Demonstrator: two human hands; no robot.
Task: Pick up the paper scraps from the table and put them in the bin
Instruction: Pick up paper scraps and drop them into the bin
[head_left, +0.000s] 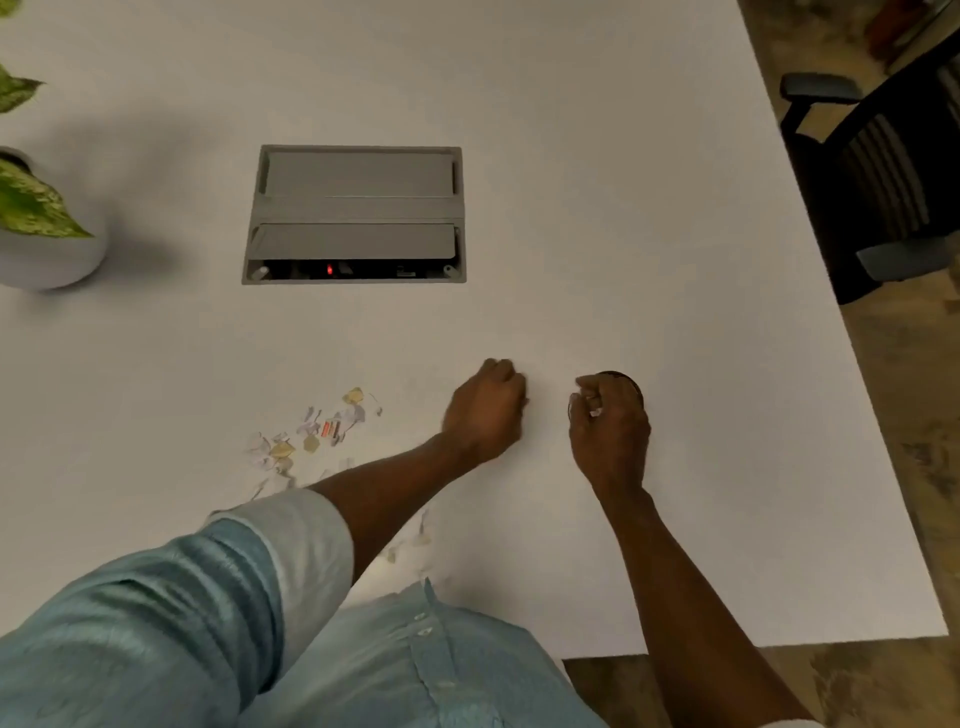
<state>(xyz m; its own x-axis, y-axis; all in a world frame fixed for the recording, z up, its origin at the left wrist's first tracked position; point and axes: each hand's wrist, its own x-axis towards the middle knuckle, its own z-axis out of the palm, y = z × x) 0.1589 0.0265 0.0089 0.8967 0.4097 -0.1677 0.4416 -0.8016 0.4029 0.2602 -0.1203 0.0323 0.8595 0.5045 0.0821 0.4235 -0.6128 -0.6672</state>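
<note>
Dropping scraps: right hand (608, 421), curled around white bits, hovers over the dark bin (621, 384); left hand (485, 408) fisted, contents unclear; next, the remaining paper scraps (311, 431)

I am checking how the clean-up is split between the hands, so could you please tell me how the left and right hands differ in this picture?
The left hand is closed in a fist low over bare table, while the right hand is curled above a small dark round thing, perhaps the bin. A pale scrap shows at the right hand's fingers; nothing shows in the left. The left hand lies nearer the scraps. Both hands are bare and closed.
</note>
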